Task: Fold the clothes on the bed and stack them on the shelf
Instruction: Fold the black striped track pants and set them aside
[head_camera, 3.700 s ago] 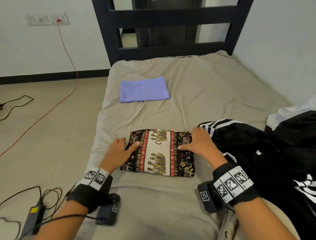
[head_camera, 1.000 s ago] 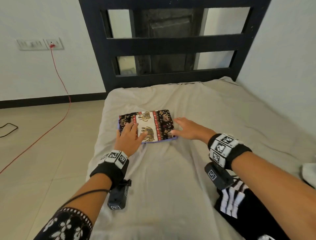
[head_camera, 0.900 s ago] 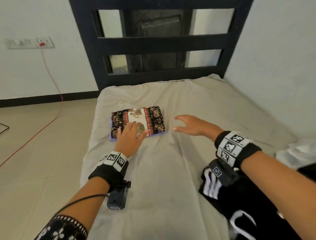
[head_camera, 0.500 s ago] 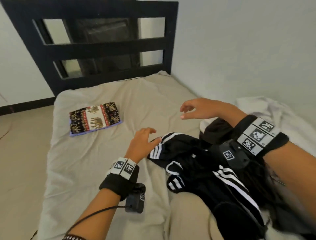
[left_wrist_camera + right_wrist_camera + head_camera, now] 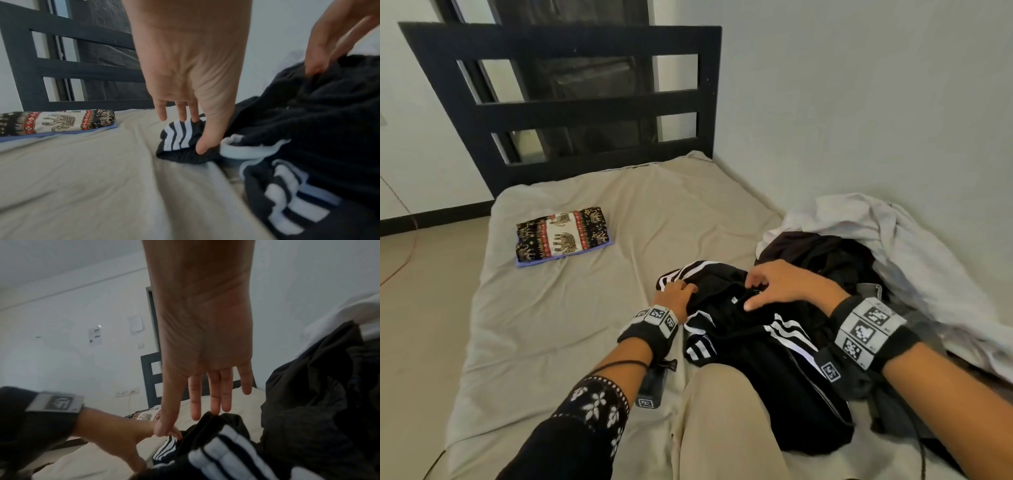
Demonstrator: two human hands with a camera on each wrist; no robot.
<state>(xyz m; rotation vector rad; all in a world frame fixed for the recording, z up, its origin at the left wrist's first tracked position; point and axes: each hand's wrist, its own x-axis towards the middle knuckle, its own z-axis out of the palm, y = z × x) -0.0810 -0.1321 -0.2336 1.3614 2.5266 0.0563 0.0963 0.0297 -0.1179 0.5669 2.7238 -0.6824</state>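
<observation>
A crumpled black jacket [image 5: 750,329] with white stripes lies on the bed in front of me. My left hand [image 5: 681,291] pinches its striped cuff [image 5: 180,138] between thumb and fingers. Over the jacket's middle, my right hand [image 5: 756,291] is spread, and its straight fingertips [image 5: 213,410] touch the black fabric without gripping it. A folded elephant-print cloth [image 5: 561,236] rests on a folded purple cloth [image 5: 530,263] at the bed's far left.
A white cloth [image 5: 876,233] and a dark garment [image 5: 825,253] are heaped against the right wall. The black headboard [image 5: 571,102] closes the far end. My beige-trousered knee [image 5: 722,411] is on the mattress [image 5: 551,325]. Floor runs along the left.
Both hands left the elephant-print cloth, which now lies on the purple one, and swung right to the black jacket. The left now pinches its cuff and the right touches its middle.
</observation>
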